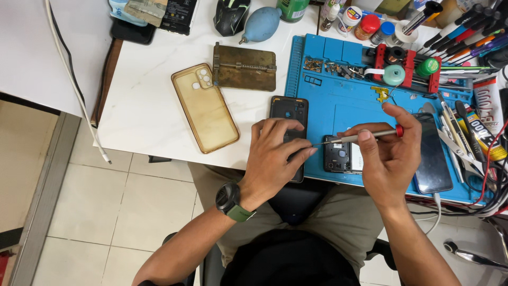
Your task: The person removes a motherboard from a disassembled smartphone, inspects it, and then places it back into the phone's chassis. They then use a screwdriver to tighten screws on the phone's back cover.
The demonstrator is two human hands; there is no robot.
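Note:
My right hand (pixel 389 153) grips a slim silver screwdriver (pixel 365 135) with a red end cap, held level with its tip pointing left. My left hand (pixel 275 159) meets that tip with thumb and fingertips pinched together; whether anything small sits between them is too fine to tell. Under my left hand lies a black phone back cover (pixel 288 108), half hidden. An opened phone body (pixel 338 156) rests on the blue work mat (pixel 338 100), just below the screwdriver. A dark watch with a green strap is on my left wrist.
A yellowed clear phone case (pixel 203 108) and a brass clamp fixture (pixel 244 67) lie on the white table. A dark phone (pixel 434 159) sits right of my hand. Tools, tubes, bottles and cables crowd the right edge; a blue air blower (pixel 262 24) and a mouse sit at the back.

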